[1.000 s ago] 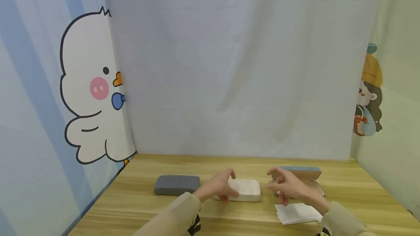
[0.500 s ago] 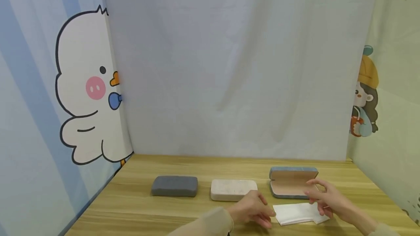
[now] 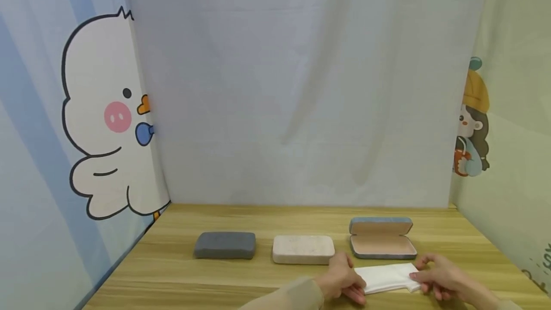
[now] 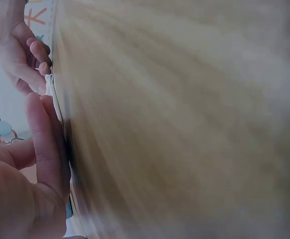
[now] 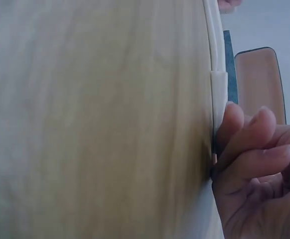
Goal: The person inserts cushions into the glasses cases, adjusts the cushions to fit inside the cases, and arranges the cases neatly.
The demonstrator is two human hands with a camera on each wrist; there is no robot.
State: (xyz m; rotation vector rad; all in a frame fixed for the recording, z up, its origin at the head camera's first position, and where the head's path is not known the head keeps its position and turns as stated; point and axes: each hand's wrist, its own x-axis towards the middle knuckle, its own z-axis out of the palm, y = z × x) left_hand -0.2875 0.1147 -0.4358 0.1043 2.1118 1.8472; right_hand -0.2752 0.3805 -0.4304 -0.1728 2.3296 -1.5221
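Note:
A folded white cloth (image 3: 385,277) lies in front of an open glasses case (image 3: 383,245) with a blue-grey shell and a beige lining. My left hand (image 3: 342,279) holds its left end, the thumb over the edge. At the opposite end my right hand (image 3: 445,279) pinches the cloth between thumb and fingers. From the left wrist, the left fingers (image 4: 48,144) lie low along the tabletop, tips right at the cloth. The right wrist view has the curled right fingers (image 5: 252,144) beside the layered cloth edge (image 5: 218,89).
A closed cream glasses case (image 3: 303,249) stands just behind and left of my left hand. Farther left is a closed dark grey glasses case (image 3: 225,245). The wood-grain table (image 3: 215,283) ends at a pale hanging curtain (image 3: 258,109) at the back.
Both hands have come down to the cloth, the left moving right from beside the cream case, the right moving away from the open case. Both now hold the cloth's ends.

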